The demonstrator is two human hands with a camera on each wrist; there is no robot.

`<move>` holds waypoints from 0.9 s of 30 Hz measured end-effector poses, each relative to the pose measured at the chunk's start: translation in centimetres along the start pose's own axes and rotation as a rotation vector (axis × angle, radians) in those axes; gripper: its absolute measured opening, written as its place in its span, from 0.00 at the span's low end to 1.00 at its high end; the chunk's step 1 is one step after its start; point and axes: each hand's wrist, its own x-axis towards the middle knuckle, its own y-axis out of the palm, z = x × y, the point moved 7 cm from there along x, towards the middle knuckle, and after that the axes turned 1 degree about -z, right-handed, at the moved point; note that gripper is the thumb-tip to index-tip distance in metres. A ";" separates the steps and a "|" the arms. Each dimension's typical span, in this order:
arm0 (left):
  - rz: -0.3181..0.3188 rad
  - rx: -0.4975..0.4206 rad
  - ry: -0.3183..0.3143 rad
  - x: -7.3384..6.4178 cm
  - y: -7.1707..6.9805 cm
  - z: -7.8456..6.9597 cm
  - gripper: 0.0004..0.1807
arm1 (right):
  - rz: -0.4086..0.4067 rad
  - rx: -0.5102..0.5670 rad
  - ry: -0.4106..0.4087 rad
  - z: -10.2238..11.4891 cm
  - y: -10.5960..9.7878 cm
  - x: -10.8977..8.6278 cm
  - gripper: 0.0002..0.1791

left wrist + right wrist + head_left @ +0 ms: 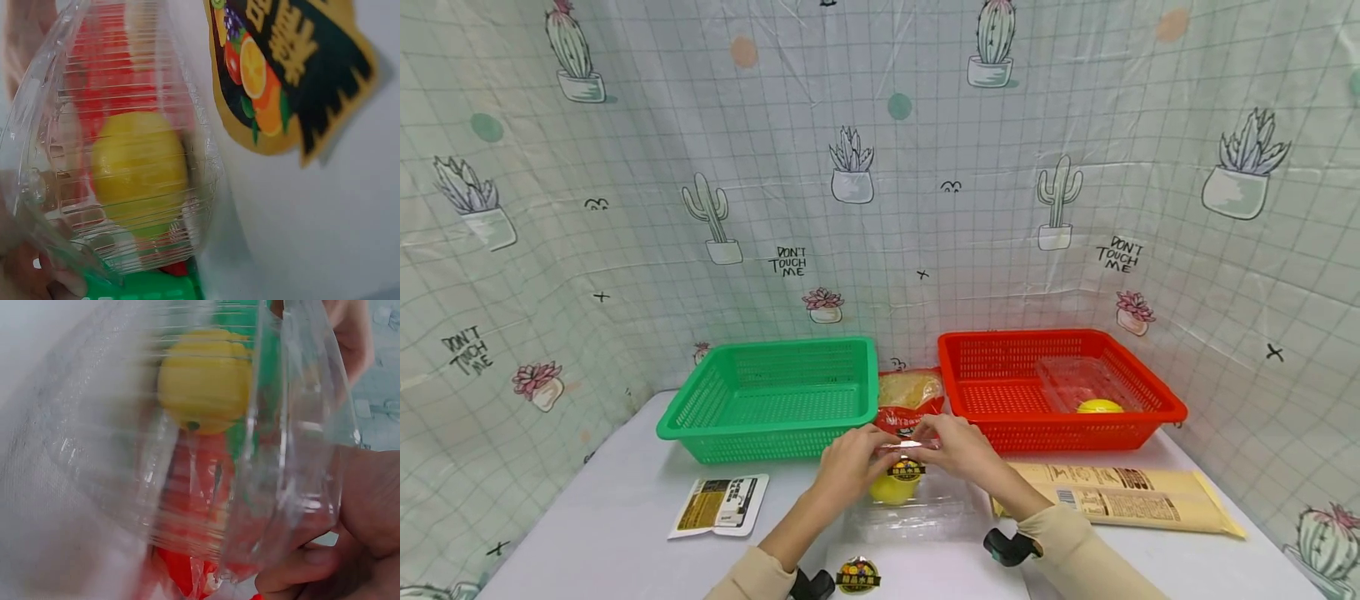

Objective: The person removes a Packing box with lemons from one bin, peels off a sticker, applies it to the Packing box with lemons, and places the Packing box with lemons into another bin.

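A clear plastic fruit box (936, 508) with a yellow lemon (892, 490) inside stands on the table before me. My left hand (847, 460) and right hand (958, 448) both pinch its far edge, fingers and thumbs curled at the rim. On the lid, between the hands, is a dark and gold fruit sticker (906, 470). The left wrist view shows the lemon (139, 165) through the ribbed wall, with left fingertips (65, 281) at the edge. In the right wrist view, the right thumb and fingers (300, 569) grip the box edge (312, 500).
Behind stand a green basket (767, 446) and a red basket (1060, 433), the red one holding another clear box (1086, 379) and a yellow fruit (1099, 407). A red bag (910, 396) lies between them. A small packet (720, 505) is left, a long beige package (1127, 497) right, a white sheet (940, 575) nearest.
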 end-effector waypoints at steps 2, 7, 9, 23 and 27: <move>-0.002 -0.009 -0.005 0.0 0.0 0.0 0.11 | 0.016 0.010 -0.009 0.1 0.0 0.0 0.12; 0.038 -0.103 0.002 -0.1 0.1 0.5 0.13 | 0.115 0.113 -0.117 -0.1 -0.4 -0.5 0.15; 0.062 -0.146 0.017 -0.2 0.0 0.6 0.15 | 0.164 0.154 -0.146 -0.2 -0.4 -0.7 0.19; 0.247 -0.233 -0.037 -1.0 0.4 0.6 0.34 | 0.163 0.125 -0.132 -0.3 0.2 -1.5 0.32; 0.228 -0.204 -0.024 -1.1 0.2 0.4 0.35 | 0.130 0.093 -0.097 -0.1 0.3 -1.8 0.38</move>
